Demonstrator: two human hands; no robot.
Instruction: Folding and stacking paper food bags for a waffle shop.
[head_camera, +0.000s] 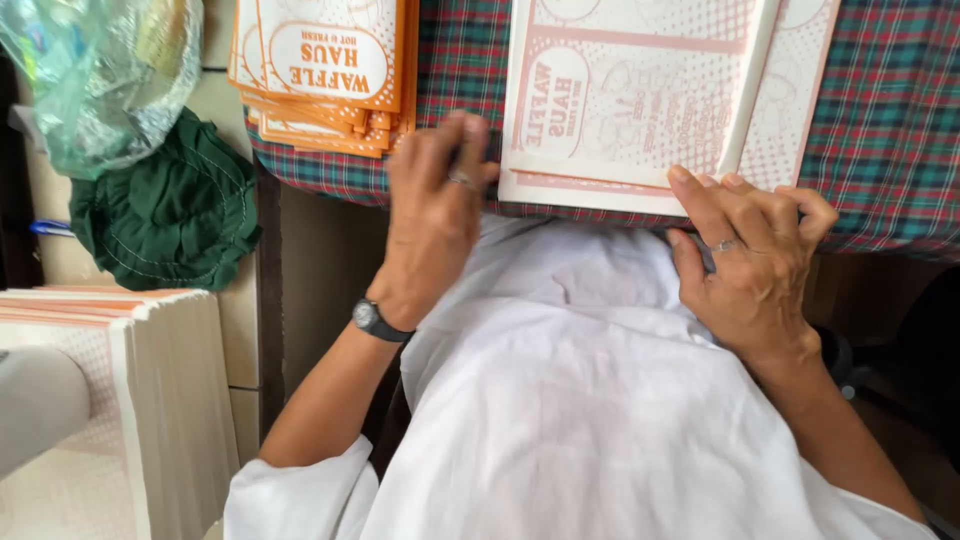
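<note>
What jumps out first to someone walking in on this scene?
Probably the big flat printed sheet, white with a pale orange pattern, lying on the plaid tablecloth at the top, with the right hand pressing its near edge and the left hand beside its left corner. Next, the bright orange stack of printed sheets at upper left, and a tall pile of pale sheets at lower left.

Orange-white flat cartons (640, 100) centre; orange stack (325, 70) left.
</note>
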